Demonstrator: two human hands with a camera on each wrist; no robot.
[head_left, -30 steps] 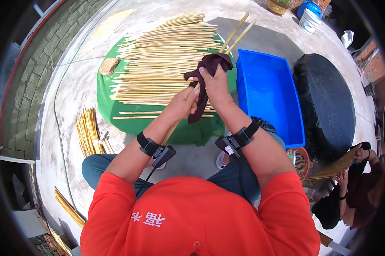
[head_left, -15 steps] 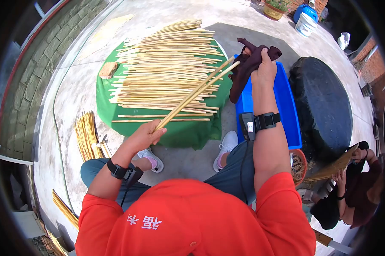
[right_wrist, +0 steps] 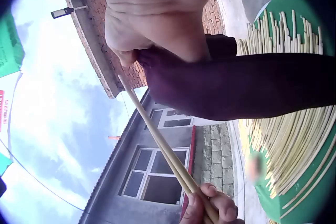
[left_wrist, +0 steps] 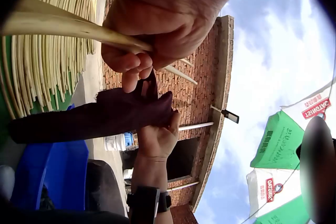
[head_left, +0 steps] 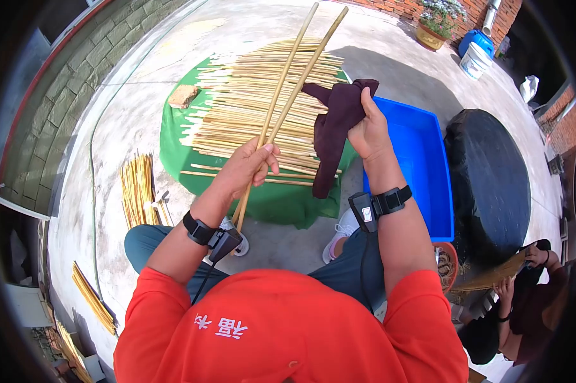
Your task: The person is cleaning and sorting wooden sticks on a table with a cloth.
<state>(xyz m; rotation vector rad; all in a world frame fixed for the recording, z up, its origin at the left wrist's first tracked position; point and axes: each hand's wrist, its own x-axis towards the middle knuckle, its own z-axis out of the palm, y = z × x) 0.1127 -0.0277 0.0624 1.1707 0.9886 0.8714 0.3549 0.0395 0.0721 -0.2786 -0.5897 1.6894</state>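
Observation:
Two long pale peeled sticks [head_left: 316, 60] are gripped by my left hand [head_left: 250, 163]. Their far ends point up and away, and their lower ends reach down toward my shoes. My right hand [head_left: 371, 131] holds a dark maroon cloth [head_left: 339, 118], thumb on top, with one end hanging down. The cloth is to the right of the sticks. In the right wrist view, left fingers [right_wrist: 226, 205] curl round both sticks below the cloth [right_wrist: 236, 85]. Behind them, many similar sticks [head_left: 256, 108] lie side by side on a green cover [head_left: 275, 210].
A brick [head_left: 183, 96] sits on the cover's left side. To the right are a blue tub [head_left: 406, 121] and a black-covered round object [head_left: 489, 185]. Bundled sticks [head_left: 137, 191] are on the ground at left. Another person [head_left: 524, 306] handles a mat-like piece at lower right.
The cloth was round the sticks, then at their right-hand ends; now it is apart from them. The right hand has drawn back, and the left hand has risen, swinging the sticks upright in view.

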